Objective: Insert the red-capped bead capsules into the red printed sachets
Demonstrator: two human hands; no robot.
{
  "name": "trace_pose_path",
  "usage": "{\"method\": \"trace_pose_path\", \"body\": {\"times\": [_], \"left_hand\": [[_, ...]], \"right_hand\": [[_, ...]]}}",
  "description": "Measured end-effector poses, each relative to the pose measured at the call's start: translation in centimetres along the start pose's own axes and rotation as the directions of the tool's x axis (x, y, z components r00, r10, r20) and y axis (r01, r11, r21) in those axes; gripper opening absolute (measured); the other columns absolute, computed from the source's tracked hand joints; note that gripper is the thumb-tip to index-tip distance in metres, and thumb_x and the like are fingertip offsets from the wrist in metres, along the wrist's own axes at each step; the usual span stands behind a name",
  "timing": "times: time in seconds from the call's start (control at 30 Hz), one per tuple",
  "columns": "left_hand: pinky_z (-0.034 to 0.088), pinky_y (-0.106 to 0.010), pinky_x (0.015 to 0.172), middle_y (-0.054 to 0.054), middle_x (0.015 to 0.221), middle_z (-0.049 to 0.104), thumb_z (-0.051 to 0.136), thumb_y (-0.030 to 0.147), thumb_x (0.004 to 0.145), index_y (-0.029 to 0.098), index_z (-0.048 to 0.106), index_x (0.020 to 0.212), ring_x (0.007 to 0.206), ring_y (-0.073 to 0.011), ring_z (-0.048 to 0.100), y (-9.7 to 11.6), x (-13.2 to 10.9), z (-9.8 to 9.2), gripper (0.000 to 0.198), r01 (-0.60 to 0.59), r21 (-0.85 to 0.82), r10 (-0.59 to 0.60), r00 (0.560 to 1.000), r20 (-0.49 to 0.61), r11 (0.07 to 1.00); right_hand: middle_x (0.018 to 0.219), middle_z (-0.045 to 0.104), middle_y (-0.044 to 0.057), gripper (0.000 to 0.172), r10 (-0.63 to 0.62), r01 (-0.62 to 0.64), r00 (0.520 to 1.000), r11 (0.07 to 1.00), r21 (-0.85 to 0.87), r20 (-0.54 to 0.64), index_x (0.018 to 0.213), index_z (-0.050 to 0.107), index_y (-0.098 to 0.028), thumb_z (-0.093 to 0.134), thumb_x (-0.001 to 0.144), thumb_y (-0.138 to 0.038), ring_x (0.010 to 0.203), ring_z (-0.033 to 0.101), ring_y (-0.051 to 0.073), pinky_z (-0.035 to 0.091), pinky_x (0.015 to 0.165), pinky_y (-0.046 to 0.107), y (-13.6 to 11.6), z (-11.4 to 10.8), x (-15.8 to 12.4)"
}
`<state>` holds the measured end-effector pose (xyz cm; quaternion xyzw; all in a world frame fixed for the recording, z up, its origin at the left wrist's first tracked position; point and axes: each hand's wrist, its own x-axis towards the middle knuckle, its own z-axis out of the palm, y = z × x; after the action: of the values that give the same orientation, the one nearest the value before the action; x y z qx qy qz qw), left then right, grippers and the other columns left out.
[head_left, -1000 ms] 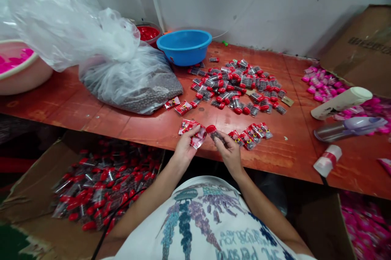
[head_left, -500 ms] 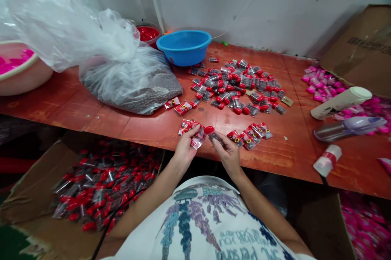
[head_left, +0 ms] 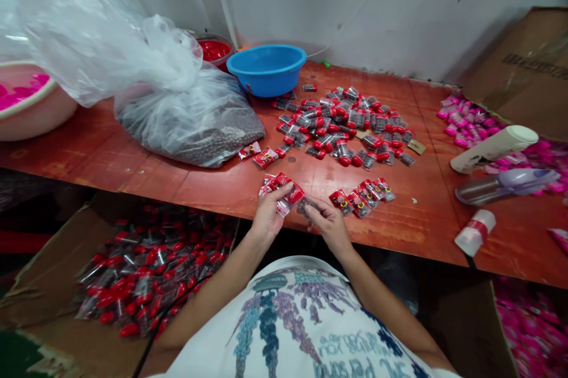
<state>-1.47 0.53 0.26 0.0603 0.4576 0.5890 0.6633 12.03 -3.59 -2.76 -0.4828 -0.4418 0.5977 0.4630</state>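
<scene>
Close to the table's front edge, my left hand point(head_left: 266, 215) is closed on some small red printed plastic bags point(head_left: 284, 181). My right hand point(head_left: 332, 225) pinches a small clear bottle point(head_left: 306, 206) with dark contents. The bottle's capped end meets the bags, and I cannot tell whether it is inside one. To the right of my right hand lies a slanting row of filled red printed packets point(head_left: 360, 203). Beyond both hands spreads a pile of red-capped bottles point(head_left: 339, 123) with dark contents. Two more printed packets point(head_left: 266, 157) lie beside the bulging bag.
A knotted clear bag of dark beads point(head_left: 199, 135) and a blue basin point(head_left: 266, 73) stand at the back left. On the right are a white flask point(head_left: 492, 150), a purple-lidded bottle point(head_left: 501, 187) and a wrapped roll point(head_left: 475, 233). A carton point(head_left: 48, 271) of red-capped bottles sits below left.
My right hand has moved the bottle slightly left, its red cap now up against the bags. My left hand has barely shifted, and the bags in it have turned a little.
</scene>
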Motion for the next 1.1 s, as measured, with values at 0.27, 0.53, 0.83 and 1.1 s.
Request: {"method": "trace_pose_path", "body": {"times": [0.27, 0.53, 0.83, 1.1], "left_hand": [[0.05, -0.023, 0.06, 0.001, 0.068, 0.066, 0.08, 0.009, 0.054, 0.013, 0.062, 0.07, 0.057, -0.0105, 0.061, 0.1, -0.3, -0.1, 0.025, -0.07, 0.033, 0.066, 0.993, 0.099, 0.997], [0.05, -0.023, 0.063, 0.001, 0.07, 0.065, 0.079, 0.01, 0.055, 0.014, 0.062, 0.074, 0.061, -0.0107, 0.061, 0.2, -0.6, 0.0, 0.026, -0.14, 0.05, 0.13, 0.978, 0.161, 0.989], [0.049, -0.023, 0.067, 0.002, 0.077, 0.065, 0.08, 0.011, 0.056, 0.018, 0.064, 0.086, 0.067, -0.0109, 0.061, 0.0, -1.3, 0.3, 0.034, -0.26, 0.055, 0.248, 0.953, 0.172, 0.964], [0.049, -0.023, 0.064, 0.002, 0.072, 0.063, 0.08, 0.013, 0.058, 0.015, 0.062, 0.079, 0.063, -0.0101, 0.06, -0.1, -1.4, -0.1, 0.028, -0.261, 0.076, 0.245, 0.953, 0.177, 0.962]], "right_hand": [[0.072, 0.065, -0.001, 0.04, -0.019, 0.021, 0.999, 0.997, -0.068, 0.035, 0.116, 0.066, -0.022, 0.062, 0.079, -0.037, 0.05, 0.047, 0.008, 0.046, 0.046, 0.021, -0.9, -0.8, -0.1], [0.082, 0.065, 0.001, 0.038, -0.135, 0.146, 0.989, 0.964, -0.224, 0.061, 0.117, 0.066, -0.024, 0.061, 0.08, -0.033, 0.06, 0.052, 0.011, 0.047, 0.054, 0.023, -1.5, -1.3, -0.3], [0.072, 0.063, 0.0, 0.036, -0.122, 0.119, 0.992, 0.966, -0.229, 0.0, 0.114, 0.067, -0.022, 0.059, 0.082, -0.035, 0.051, 0.047, 0.009, 0.042, 0.045, 0.02, -2.2, -1.1, -0.9], [0.099, 0.071, 0.002, 0.031, -0.175, 0.186, 0.982, 0.955, -0.23, 0.065, 0.11, 0.069, -0.023, 0.061, 0.081, -0.031, 0.085, 0.064, 0.018, 0.051, 0.076, 0.029, -2.6, -1.4, -0.9]]}}
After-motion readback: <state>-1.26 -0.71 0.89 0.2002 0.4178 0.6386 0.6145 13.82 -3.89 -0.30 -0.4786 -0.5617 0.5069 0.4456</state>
